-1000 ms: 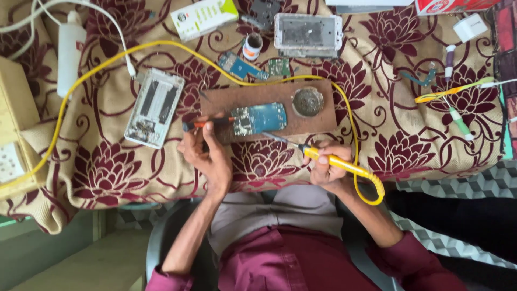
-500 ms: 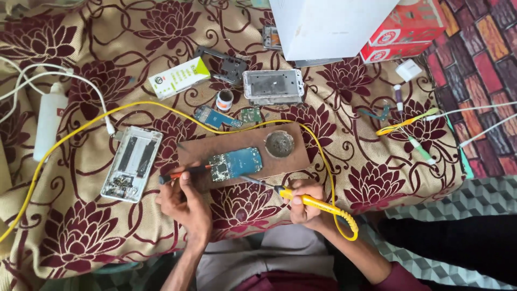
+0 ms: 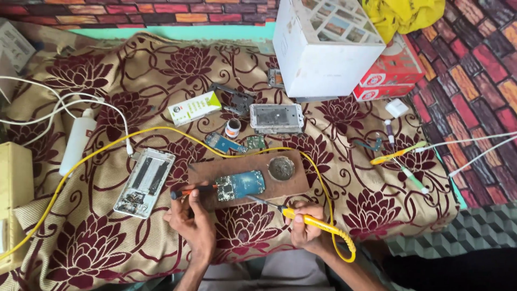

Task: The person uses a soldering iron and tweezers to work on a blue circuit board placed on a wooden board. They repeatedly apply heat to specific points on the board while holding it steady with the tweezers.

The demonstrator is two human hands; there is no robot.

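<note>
Yellow soldering iron sits in the right hand, fingers wrapped round the handle, tip angled up-left twd the blue circuit board. Tip looks just short of the board's lower right edge; can't tell if it touches. Left hand grips a thin red-and-black tool, prob. a small screwdriver or probe, lying flat w/ its point at the board's left edge. Board rests on a brown wooden block on the worktop, which is covered w/ a beige cloth w/ maroon flowers. Round tin sits on the block just right of the board.

My read on doing this well: pin the board firmly w/ the left tool so it can't skate on the block, and brace the right wrist on the cloth edge for a steady tip. Bring the tip in at a low angle, touch only the one joint, keep contact brief. Iron's yellow cable loops across the cloth and behind the block; leave it slack so it doesn't tug the handle. Opened phone frame lies left of the block, well apart from the tip.
</note>
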